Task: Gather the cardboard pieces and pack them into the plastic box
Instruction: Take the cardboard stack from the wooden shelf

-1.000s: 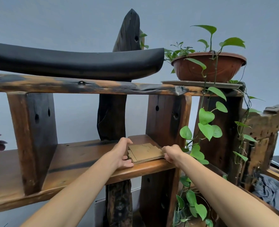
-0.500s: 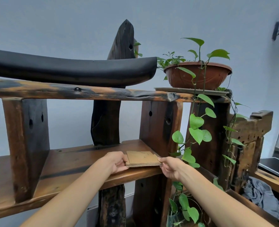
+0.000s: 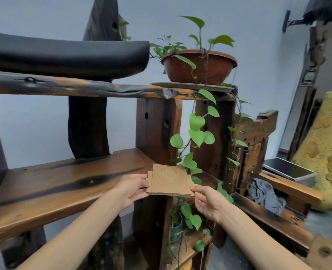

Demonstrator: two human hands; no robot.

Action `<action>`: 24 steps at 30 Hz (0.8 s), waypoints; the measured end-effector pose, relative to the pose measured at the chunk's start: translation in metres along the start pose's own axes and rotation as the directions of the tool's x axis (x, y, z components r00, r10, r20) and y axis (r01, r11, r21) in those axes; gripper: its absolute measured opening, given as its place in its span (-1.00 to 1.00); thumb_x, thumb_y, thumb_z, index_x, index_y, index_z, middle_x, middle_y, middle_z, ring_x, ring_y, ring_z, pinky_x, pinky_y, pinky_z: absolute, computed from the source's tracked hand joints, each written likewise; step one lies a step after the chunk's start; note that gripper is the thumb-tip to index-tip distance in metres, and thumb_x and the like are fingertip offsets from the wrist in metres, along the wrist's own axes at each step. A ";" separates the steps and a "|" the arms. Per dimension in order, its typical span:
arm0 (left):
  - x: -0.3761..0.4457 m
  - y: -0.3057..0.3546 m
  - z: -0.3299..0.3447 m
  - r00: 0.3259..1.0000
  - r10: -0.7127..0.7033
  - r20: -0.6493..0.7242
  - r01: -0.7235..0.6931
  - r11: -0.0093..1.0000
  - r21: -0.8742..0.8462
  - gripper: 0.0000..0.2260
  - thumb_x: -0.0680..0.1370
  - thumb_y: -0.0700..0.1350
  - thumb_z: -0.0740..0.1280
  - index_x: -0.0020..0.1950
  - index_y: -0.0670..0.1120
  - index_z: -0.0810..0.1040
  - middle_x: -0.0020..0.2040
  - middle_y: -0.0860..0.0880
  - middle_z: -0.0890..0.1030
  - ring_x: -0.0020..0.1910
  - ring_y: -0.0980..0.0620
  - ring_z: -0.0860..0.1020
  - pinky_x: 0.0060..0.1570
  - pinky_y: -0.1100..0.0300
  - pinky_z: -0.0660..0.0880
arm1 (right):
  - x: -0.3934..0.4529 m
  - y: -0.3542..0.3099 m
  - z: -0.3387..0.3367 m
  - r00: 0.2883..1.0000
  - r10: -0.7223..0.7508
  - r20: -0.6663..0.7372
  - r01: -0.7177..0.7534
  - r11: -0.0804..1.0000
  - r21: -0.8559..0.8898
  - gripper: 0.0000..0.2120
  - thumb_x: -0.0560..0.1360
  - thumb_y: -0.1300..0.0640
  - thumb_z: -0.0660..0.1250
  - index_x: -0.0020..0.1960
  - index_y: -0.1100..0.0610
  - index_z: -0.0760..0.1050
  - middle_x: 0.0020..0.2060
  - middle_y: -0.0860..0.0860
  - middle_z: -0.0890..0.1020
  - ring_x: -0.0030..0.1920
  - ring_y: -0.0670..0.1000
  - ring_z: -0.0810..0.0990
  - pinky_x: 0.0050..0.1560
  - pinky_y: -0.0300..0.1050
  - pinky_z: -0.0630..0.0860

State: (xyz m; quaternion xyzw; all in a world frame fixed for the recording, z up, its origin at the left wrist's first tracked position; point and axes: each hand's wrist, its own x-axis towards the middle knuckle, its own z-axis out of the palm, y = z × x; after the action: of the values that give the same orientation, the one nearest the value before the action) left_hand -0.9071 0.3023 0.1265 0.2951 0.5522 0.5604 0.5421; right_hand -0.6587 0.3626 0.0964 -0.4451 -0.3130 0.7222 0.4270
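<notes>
Left hand (image 3: 134, 187): pinching left edge of cardboard stack (image 3: 169, 181), thumb on top. Right hand (image 3: 210, 201): gripping stack's near right corner, thumb on top, fingers beneath. Stack: several flat brown pieces, edges stepped, curved cut lines on top piece; held level in air, just off right end of wooden shelf (image 3: 64, 184). Vine leaves (image 3: 197, 131) hang directly behind stack. Brown pot (image 3: 200, 68) on top plank above. Grey cloth (image 3: 264, 195) lower right. Plastic box: not identifiable in view.
</notes>
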 end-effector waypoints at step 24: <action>-0.013 -0.210 0.184 0.818 -0.380 0.432 0.302 0.922 0.241 -0.60 0.55 -0.42 0.39 0.35 -0.15 0.59 0.13 -0.20 0.75 0.16 -0.18 0.71 0.38 -0.14 0.51 | -0.162 0.091 -0.243 0.850 -0.069 -0.522 0.149 0.982 0.113 -0.85 0.56 0.29 0.39 0.08 0.18 0.69 -0.05 0.05 0.78 -0.23 -0.10 0.69 -0.36 -0.34 0.56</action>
State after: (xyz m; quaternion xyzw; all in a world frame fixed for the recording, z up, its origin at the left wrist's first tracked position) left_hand -0.6743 0.3032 -0.0272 0.3610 0.4914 0.3188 0.7257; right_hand -0.4297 0.1956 -0.0174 -0.5705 -0.1568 0.5725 0.5676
